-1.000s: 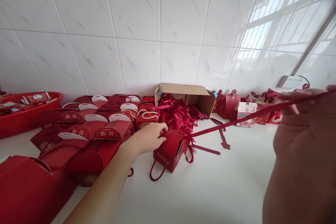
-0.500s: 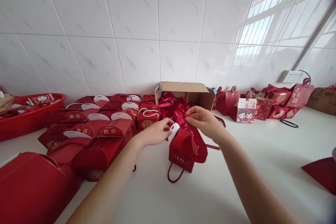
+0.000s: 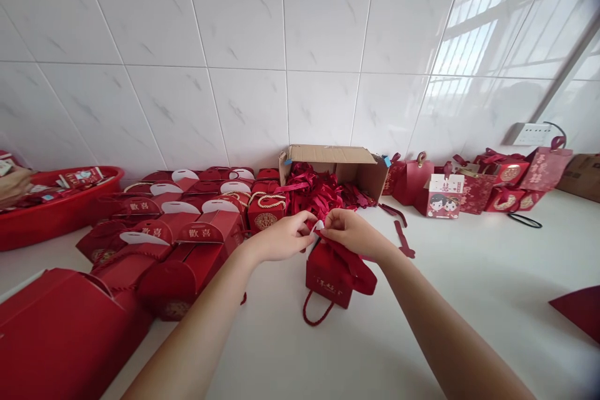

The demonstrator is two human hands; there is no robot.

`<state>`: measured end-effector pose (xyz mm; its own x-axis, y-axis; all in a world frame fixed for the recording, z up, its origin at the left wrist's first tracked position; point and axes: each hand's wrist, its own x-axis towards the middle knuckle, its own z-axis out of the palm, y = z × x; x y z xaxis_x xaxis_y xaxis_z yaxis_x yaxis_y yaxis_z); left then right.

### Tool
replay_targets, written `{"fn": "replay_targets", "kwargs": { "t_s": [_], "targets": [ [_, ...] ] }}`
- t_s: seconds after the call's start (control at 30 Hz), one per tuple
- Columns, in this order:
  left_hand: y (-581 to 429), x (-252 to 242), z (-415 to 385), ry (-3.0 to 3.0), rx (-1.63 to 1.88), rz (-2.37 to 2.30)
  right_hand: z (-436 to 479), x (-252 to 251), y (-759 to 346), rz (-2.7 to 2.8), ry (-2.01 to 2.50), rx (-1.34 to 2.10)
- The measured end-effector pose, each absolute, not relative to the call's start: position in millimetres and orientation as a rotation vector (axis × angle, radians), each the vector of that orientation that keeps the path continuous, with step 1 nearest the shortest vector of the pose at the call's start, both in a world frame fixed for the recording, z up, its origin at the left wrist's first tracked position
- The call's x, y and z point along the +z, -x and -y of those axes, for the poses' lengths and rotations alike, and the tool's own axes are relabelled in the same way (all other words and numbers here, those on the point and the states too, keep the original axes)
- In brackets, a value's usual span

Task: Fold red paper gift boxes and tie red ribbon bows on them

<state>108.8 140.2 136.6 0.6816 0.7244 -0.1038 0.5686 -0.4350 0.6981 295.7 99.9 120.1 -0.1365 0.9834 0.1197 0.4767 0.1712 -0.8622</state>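
Note:
A small red gift box [image 3: 328, 274] with pale lettering on its side stands on the white table, a dark red cord handle [image 3: 317, 319] hanging down its front. My left hand [image 3: 287, 235] is closed at the left side of its white-lined top flap [image 3: 319, 225]. From the right, my right hand [image 3: 351, 234] pinches the same flap close to its tip; the fingertips nearly meet. Another red flap [image 3: 363, 276] leans out to the right beneath my right hand. Whether a ribbon lies between the fingers is hidden.
Behind the box, a cardboard carton [image 3: 335, 155] lies on its side, red ribbons [image 3: 312, 190] spilling out. Rows of red gift boxes [image 3: 201, 231] fill the left. A red basin [image 3: 110, 185], with another person's hand [image 3: 14, 184], stands far left. Small gift bags [image 3: 417, 184] line the right wall.
My right hand has come down and left onto the flap, close to my left hand. The flap's tip is now pinched between both hands, and the view has shifted slightly.

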Motion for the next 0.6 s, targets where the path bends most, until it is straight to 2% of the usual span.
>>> {"fn": "replay_targets", "kwargs": {
  "t_s": [0.6],
  "targets": [
    [-114,128,-142,-2.073,0.411,-0.994,-105,110,-295,1.859,1.279,0.865]
  ]
}}
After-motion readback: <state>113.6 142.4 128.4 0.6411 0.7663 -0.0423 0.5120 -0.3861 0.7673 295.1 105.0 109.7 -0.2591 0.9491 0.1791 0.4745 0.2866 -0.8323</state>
